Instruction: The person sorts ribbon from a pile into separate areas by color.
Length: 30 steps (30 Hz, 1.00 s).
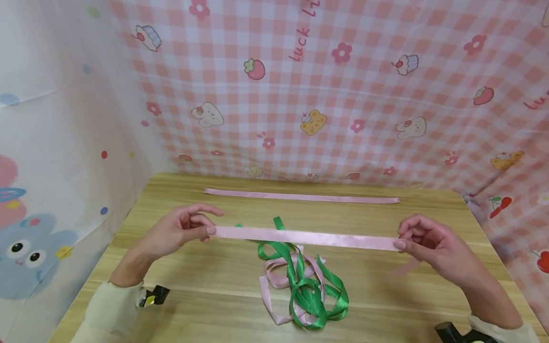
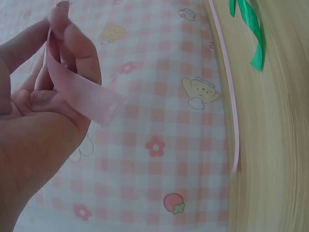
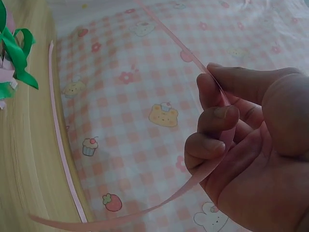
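A pink ribbon is stretched almost level above the table between both hands. My left hand pinches it near its left end between thumb and fingers; a short tail curves out past the palm in the left wrist view. My right hand pinches the other side. From it a longer loose end hangs and curls away in the right wrist view. Below the stretched ribbon lies a loose tangle of green ribbon and pink ribbon. Part of the green ribbon shows beyond the held strip.
Another pink ribbon lies straight along the back of the wooden table. A pink checked cloth hangs behind the table, and a white patterned sheet hangs at the left.
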{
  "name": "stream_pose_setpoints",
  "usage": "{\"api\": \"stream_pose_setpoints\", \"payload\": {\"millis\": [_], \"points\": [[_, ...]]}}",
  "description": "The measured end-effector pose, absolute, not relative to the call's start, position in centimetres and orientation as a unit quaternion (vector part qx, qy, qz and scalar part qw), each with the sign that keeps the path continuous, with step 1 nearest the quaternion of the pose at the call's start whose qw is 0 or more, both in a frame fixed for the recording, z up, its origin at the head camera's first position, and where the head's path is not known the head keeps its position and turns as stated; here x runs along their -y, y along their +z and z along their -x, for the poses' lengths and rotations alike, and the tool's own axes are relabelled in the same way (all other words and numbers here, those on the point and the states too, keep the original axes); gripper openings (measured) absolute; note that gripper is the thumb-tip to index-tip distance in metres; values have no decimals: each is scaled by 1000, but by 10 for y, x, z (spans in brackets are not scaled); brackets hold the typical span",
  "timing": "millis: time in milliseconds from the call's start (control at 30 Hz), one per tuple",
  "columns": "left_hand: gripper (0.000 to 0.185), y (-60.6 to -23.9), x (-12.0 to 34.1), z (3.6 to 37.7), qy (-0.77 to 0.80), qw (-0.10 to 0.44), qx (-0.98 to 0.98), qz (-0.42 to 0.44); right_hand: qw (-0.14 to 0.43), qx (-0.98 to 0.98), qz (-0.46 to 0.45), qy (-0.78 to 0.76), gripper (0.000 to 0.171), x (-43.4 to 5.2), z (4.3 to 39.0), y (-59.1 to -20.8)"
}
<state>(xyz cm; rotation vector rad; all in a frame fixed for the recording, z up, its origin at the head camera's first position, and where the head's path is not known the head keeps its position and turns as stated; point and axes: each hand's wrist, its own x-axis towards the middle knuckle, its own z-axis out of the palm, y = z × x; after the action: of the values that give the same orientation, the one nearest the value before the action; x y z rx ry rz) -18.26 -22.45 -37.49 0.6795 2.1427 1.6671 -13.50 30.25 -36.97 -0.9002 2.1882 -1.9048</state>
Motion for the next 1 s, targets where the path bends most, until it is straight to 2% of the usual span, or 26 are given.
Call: {"api": "stream_pose_setpoints", "payload": {"millis": [267, 500, 733, 1000], "points": [[37, -377, 235, 186, 591, 156, -758, -227, 54, -715, 316, -621, 31, -317, 136, -372], [28, -383, 256, 190, 593, 126, -765, -218, 56, -724, 288, -624, 31, -342, 139, -377], [24, -392, 275, 197, 597, 122, -775, -170, 49, -718, 269, -640, 29, -366, 147, -390], [26, -405, 290, 203, 637, 133, -740, -172, 46, -738, 231, -633, 29, -388, 152, -409]]}}
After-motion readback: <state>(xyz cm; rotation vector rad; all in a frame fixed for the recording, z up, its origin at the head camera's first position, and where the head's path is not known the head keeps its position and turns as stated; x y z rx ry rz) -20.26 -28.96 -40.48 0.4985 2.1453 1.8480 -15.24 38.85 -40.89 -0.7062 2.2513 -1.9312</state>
